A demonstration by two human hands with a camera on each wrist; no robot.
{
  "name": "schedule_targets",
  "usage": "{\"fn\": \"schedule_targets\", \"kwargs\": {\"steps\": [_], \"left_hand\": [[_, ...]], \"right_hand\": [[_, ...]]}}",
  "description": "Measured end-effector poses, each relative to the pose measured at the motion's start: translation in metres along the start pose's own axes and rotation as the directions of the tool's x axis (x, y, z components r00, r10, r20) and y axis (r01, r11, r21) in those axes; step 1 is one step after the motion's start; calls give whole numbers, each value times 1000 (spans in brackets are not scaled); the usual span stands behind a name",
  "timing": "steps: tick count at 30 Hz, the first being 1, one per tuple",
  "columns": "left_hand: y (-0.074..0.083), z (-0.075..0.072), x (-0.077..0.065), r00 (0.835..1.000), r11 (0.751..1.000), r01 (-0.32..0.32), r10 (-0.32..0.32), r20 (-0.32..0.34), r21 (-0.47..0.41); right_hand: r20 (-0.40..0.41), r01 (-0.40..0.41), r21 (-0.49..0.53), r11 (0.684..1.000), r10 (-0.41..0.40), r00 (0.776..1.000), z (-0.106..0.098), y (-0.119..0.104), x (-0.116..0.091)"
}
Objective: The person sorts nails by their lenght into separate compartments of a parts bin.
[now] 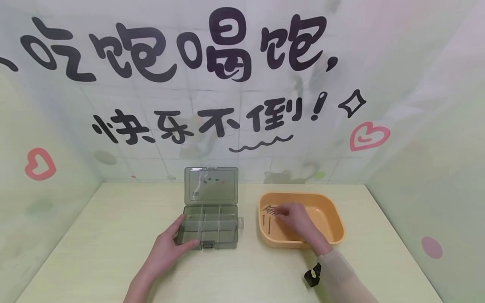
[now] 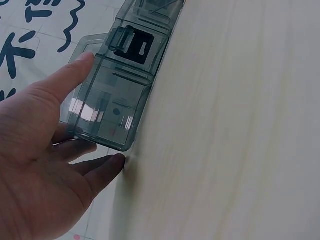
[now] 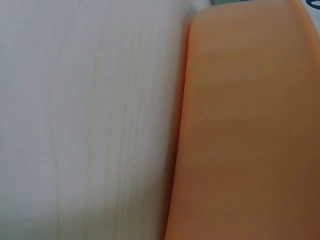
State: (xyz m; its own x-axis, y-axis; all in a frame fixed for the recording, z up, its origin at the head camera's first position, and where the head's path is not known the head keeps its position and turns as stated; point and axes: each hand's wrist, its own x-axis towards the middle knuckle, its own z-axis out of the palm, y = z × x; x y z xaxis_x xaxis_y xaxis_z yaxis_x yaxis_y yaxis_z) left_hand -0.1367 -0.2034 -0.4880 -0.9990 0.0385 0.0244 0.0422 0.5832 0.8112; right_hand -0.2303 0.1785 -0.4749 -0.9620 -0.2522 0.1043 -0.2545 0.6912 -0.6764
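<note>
My left hand [image 1: 166,248] holds the near left corner of a clear grey compartment box [image 1: 209,245], thumb at the front rim and fingers along the left side. The left wrist view shows the thumb [image 2: 75,75] against the box [image 2: 112,107] near its dark latch [image 2: 137,46]. The box's hinged lid [image 1: 211,186] stands up at the back. Inside an orange basin [image 1: 303,243], my right hand [image 1: 295,216] pinches at a small cluster of thin metal screws [image 1: 269,209]. Two longer screws [image 1: 269,225] lie nearer on the basin floor. The right wrist view shows only the basin's outer wall [image 3: 245,125] and the table.
Box and basin stand side by side on a pale wood-grain table [image 1: 242,277], with a narrow gap between them. A small clear tab [image 1: 241,223] sticks out at the box's right side. Printed wall panels [image 1: 424,168] enclose the back and sides. A black device [image 1: 313,275] sits at the right wrist.
</note>
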Motion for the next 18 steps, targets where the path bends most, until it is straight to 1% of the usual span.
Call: {"fn": "schedule_targets", "kwargs": {"steps": [8, 18], "left_hand": [[0, 0, -1, 1000, 1000, 4, -4, 0, 2], [0, -1, 1, 1000, 1000, 15, -15, 10, -8]], "right_hand": [[0, -12, -36, 999, 12, 1000, 3, 3, 2], [19, -22, -51, 998, 23, 1000, 1, 2, 1]]}}
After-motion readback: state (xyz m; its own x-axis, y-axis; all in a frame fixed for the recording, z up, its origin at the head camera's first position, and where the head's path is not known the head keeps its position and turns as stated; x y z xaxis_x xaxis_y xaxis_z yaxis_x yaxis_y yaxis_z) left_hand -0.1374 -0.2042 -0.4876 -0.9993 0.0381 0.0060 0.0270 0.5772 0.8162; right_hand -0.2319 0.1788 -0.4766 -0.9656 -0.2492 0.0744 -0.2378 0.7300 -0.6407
